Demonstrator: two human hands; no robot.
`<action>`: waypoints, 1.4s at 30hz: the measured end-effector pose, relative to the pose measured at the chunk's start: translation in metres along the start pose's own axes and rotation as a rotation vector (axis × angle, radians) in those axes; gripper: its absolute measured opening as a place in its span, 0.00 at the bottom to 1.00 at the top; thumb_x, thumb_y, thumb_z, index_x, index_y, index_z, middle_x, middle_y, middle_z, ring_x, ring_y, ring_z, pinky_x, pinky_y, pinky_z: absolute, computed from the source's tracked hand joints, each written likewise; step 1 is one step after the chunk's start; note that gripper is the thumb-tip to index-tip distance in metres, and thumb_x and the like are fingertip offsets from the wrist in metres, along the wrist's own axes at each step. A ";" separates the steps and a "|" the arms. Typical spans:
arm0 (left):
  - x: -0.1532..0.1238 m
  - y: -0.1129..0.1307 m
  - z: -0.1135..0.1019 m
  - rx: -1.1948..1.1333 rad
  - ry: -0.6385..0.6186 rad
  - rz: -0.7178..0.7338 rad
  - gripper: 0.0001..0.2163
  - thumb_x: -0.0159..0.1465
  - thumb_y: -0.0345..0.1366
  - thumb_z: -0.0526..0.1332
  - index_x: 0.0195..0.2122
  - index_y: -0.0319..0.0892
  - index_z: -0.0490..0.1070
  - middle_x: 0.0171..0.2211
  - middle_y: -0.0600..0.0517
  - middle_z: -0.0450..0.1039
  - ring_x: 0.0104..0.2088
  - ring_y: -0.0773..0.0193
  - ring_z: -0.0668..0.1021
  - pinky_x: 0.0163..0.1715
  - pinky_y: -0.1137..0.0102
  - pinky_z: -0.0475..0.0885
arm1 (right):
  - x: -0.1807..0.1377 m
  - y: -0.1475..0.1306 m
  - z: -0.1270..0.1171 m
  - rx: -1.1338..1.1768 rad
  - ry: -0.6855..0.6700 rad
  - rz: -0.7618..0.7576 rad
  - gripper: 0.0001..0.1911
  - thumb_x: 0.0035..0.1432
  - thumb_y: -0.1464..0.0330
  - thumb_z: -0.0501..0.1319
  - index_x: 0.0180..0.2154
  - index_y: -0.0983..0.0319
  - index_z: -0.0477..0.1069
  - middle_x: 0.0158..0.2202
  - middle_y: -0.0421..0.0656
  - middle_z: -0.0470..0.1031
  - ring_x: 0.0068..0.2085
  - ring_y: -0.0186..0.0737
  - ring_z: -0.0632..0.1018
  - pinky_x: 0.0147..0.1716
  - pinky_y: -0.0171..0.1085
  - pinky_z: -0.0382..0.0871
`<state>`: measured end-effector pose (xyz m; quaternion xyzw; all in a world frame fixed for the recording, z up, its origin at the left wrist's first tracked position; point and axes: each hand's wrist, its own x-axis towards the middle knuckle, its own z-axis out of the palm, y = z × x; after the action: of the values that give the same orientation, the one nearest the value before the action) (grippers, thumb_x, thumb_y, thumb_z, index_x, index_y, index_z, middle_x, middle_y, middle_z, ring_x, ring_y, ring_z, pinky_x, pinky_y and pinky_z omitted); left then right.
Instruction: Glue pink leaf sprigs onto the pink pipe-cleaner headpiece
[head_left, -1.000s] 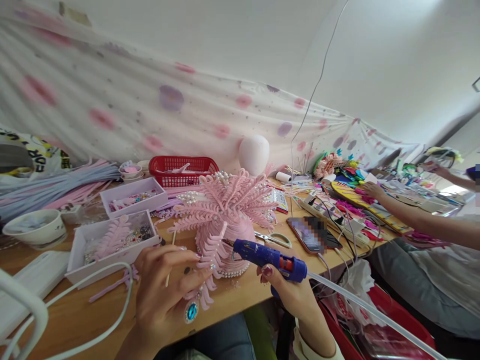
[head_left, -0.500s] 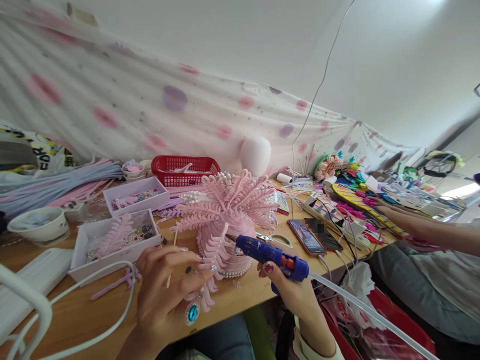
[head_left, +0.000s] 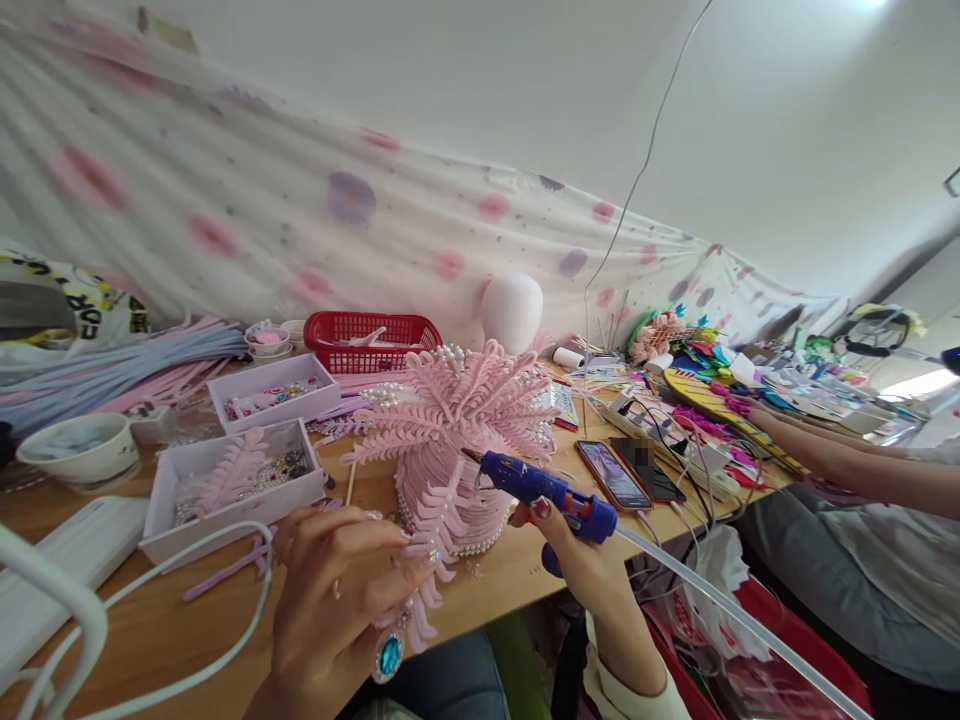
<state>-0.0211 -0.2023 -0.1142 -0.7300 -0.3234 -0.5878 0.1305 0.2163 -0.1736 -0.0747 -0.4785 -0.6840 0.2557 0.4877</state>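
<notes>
My left hand [head_left: 349, 575] pinches a pink feather-shaped pipe-cleaner piece [head_left: 437, 525] set with small pearls. From its lower end hangs a blue gem pendant [head_left: 388, 657]. In my right hand [head_left: 574, 550] is a blue hot glue gun [head_left: 544, 490], with a long clear glue stick [head_left: 735, 610] coming out of its back. The gun's nozzle points left, close to the top of the pink piece. Just behind stands a pink headpiece [head_left: 457, 430] with fanned plumes and a pearl-edged base, partly hidden by the held piece and the gun.
Two white boxes [head_left: 169, 535] of beads and gems sit at left, near a red basket [head_left: 319, 360] and a white foam head [head_left: 512, 312]. A phone [head_left: 611, 472] and power strip [head_left: 675, 445] lie at right, where another person's arm [head_left: 847, 475] reaches over the table.
The glue gun's nozzle has lifted and moved slightly right, off the pink piece. My left hand has shifted a little right and down with the piece and its pendant.
</notes>
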 end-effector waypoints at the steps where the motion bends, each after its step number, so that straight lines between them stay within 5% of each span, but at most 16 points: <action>1: 0.000 0.000 0.000 0.002 0.003 -0.001 0.13 0.70 0.37 0.54 0.37 0.52 0.79 0.35 0.50 0.77 0.41 0.56 0.74 0.42 0.59 0.65 | 0.000 0.000 0.000 0.012 -0.002 0.005 0.25 0.59 0.44 0.60 0.27 0.59 0.75 0.24 0.42 0.74 0.25 0.38 0.71 0.23 0.36 0.65; 12: -0.003 -0.002 0.004 0.000 0.012 -0.003 0.12 0.69 0.33 0.55 0.38 0.50 0.79 0.35 0.49 0.77 0.41 0.56 0.74 0.41 0.58 0.63 | -0.008 0.006 -0.002 0.000 0.010 0.051 0.29 0.58 0.42 0.57 0.30 0.60 0.79 0.25 0.44 0.77 0.21 0.35 0.68 0.20 0.35 0.64; 22: -0.003 -0.002 0.001 -0.004 0.006 -0.003 0.13 0.70 0.36 0.54 0.37 0.50 0.79 0.35 0.50 0.78 0.40 0.56 0.75 0.43 0.58 0.64 | -0.004 0.009 0.000 0.020 0.053 0.024 0.27 0.59 0.44 0.58 0.27 0.59 0.77 0.26 0.45 0.79 0.30 0.42 0.77 0.28 0.37 0.70; 30: -0.007 -0.003 0.000 0.003 -0.003 -0.028 0.12 0.69 0.34 0.55 0.37 0.51 0.79 0.36 0.50 0.78 0.42 0.56 0.74 0.45 0.57 0.64 | -0.008 0.020 0.001 0.050 0.007 0.053 0.27 0.62 0.46 0.57 0.30 0.61 0.79 0.29 0.46 0.80 0.27 0.38 0.74 0.17 0.32 0.59; 36: -0.003 -0.001 -0.003 0.019 0.012 0.007 0.12 0.70 0.36 0.55 0.36 0.50 0.79 0.34 0.50 0.78 0.40 0.57 0.76 0.42 0.59 0.67 | -0.009 0.018 0.001 0.070 0.025 0.039 0.25 0.62 0.47 0.57 0.31 0.59 0.80 0.28 0.46 0.80 0.32 0.42 0.77 0.25 0.35 0.69; 42: -0.004 0.000 0.003 0.020 0.056 -0.021 0.11 0.69 0.36 0.57 0.35 0.50 0.79 0.33 0.51 0.78 0.39 0.58 0.76 0.42 0.59 0.67 | -0.011 0.015 -0.001 0.040 0.020 0.052 0.26 0.61 0.45 0.58 0.29 0.60 0.80 0.29 0.46 0.81 0.29 0.40 0.76 0.23 0.35 0.68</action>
<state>-0.0188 -0.2021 -0.1187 -0.7085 -0.3332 -0.6060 0.1406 0.2244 -0.1778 -0.0912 -0.4890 -0.6611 0.2772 0.4970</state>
